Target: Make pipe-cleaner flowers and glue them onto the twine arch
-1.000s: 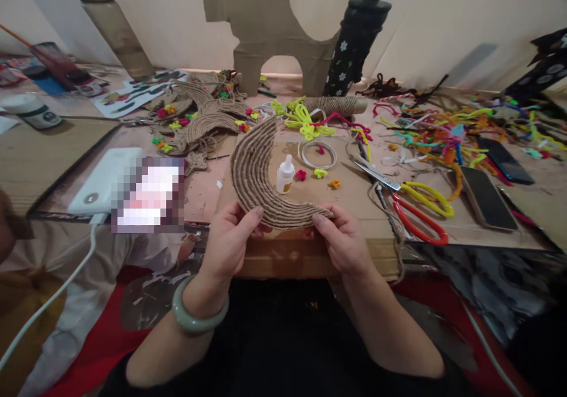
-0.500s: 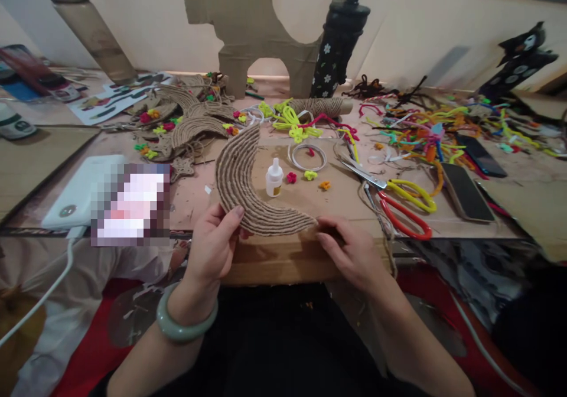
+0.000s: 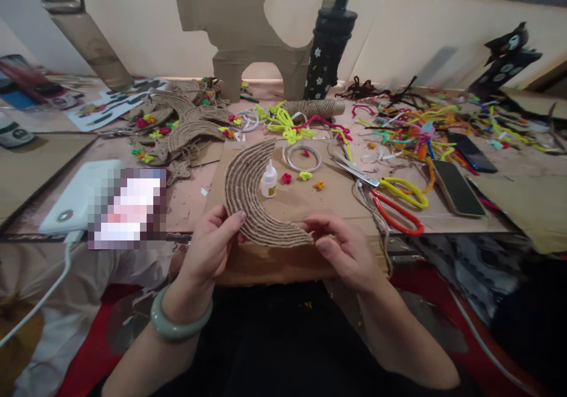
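Note:
A crescent moon (image 3: 248,208) covered in rows of brown twine is held up, tilted, above the cardboard. My left hand (image 3: 217,240) is closed on its lower left edge, thumb on the front and fingers behind. At its right tip, the curled fingers of my right hand (image 3: 343,249) lie loosely around the end, thumb and index finger a little apart. A small white glue bottle (image 3: 269,183) stands upright just behind the crescent's inner curve. Pink, yellow and orange pipe-cleaner flowers (image 3: 305,176) lie to the bottle's right, near a coil of white cord (image 3: 303,158).
Scissors (image 3: 390,193) with yellow and red handles lie open at right, near a phone (image 3: 458,188). A white power bank (image 3: 80,196) and a lit phone (image 3: 128,208) are at left. Behind lie twine-covered pieces (image 3: 195,134), a twine spool (image 3: 316,109) and tangled pipe cleaners (image 3: 420,131).
The crescent has come down slightly and turned, its upper tip now nearer the glue bottle. My right fingers have shifted around its right tip. The whole view has shifted a little.

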`<state>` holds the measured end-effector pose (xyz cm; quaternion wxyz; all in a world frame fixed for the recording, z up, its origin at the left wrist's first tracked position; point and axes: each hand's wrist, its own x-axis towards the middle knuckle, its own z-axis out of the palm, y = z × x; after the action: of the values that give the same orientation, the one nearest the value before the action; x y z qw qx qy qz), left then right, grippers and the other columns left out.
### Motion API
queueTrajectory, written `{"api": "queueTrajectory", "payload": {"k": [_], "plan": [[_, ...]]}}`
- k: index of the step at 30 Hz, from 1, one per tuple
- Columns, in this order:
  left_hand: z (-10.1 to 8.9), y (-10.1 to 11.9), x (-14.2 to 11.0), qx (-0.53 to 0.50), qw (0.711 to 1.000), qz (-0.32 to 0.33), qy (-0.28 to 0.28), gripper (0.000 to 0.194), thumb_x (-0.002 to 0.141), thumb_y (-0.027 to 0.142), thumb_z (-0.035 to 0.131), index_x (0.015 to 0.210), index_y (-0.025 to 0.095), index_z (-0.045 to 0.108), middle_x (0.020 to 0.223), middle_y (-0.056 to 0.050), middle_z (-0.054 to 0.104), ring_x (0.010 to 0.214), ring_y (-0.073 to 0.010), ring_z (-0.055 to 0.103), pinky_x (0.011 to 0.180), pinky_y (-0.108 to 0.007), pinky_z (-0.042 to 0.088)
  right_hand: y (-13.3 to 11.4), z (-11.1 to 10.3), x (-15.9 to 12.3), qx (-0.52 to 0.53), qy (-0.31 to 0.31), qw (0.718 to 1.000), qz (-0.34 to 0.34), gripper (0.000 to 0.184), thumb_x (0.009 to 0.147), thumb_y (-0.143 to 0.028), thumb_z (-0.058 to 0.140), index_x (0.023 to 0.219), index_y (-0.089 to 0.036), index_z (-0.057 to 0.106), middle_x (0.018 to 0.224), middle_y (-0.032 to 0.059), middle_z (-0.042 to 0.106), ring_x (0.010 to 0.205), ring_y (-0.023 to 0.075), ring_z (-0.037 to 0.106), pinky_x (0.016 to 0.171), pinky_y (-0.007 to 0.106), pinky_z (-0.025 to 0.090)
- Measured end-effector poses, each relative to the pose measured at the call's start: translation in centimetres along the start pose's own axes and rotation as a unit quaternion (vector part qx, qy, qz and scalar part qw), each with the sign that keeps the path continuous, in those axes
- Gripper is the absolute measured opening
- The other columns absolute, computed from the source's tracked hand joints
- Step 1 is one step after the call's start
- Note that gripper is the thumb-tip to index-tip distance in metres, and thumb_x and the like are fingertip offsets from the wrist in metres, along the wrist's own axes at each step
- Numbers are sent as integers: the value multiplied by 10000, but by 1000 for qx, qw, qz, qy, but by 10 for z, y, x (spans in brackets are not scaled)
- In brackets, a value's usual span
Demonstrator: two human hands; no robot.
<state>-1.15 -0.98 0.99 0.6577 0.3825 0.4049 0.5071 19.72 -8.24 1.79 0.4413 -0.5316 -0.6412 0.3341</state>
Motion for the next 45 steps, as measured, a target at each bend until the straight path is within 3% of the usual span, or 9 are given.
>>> {"api": "queueTrajectory", "payload": {"k": [7, 13, 20, 25, 30, 35, 39, 45], "plan": [[-6, -5, -2, 48, 998, -10, -47, 210, 664, 306, 774, 766, 144, 687, 679, -14, 639, 576, -107, 545, 489, -192, 446, 3, 28, 7, 15, -2, 997, 70, 174, 858, -338, 568, 848, -192, 663, 696, 10, 662, 598, 122, 571, 554, 237, 452], [-4, -6, 3, -29, 1000, -3, 0, 251, 615, 357, 802, 646, 172, 636, 567, 28, 574, 507, -91, 514, 462, -190, 416, 5, 21, 6, -6, -23, 998, 65, 150, 844, -303, 568, 778, -186, 634, 634, -5, 616, 550, 105, 518, 520, 220, 426], [-1, -7, 4, -62, 997, 29, 48, 277, 601, 355, 813, 646, 173, 609, 611, 30, 605, 539, -92, 548, 499, -200, 457, 8, 17, 1, 19, -24, 997, 65, 303, 825, -389, 603, 1047, -186, 630, 765, 28, 655, 641, 141, 587, 569, 245, 467], [-4, -8, 5, -75, 995, 34, 47, 254, 607, 336, 824, 702, 178, 648, 670, 29, 642, 578, -87, 576, 519, -188, 475, 12, 16, -2, 41, -26, 995, 92, 209, 863, -380, 555, 815, -184, 611, 646, -1, 586, 570, 123, 536, 540, 244, 424], [-4, -8, 7, -102, 992, 44, 66, 282, 594, 371, 827, 752, 188, 681, 683, 16, 681, 672, -146, 658, 646, -251, 544, 12, 12, -3, 23, -49, 995, 79, 215, 854, -332, 552, 697, -186, 554, 600, -19, 534, 554, 110, 486, 524, 236, 373], [-5, -10, 8, -92, 993, 37, 57, 266, 592, 385, 829, 711, 194, 687, 674, 18, 698, 645, -145, 671, 631, -238, 553, 17, 12, -3, 71, -28, 993, 89, 196, 853, -331, 560, 717, -189, 567, 612, -20, 553, 552, 109, 500, 526, 230, 398], [-5, -9, 7, -82, 996, 28, 22, 289, 620, 418, 812, 782, 198, 718, 751, -17, 729, 752, -186, 695, 716, -286, 575, 20, 14, -5, 109, 6, 991, 83, 207, 853, -329, 574, 697, -194, 572, 594, -25, 565, 541, 102, 511, 524, 221, 412], [-4, -9, 3, -56, 998, 30, -11, 238, 649, 321, 803, 832, 182, 743, 836, -49, 752, 852, -224, 700, 802, -335, 572, 21, 16, -5, 142, 19, 988, 63, 168, 858, -321, 586, 746, -195, 590, 616, -25, 577, 555, 99, 530, 525, 212, 429]]}}
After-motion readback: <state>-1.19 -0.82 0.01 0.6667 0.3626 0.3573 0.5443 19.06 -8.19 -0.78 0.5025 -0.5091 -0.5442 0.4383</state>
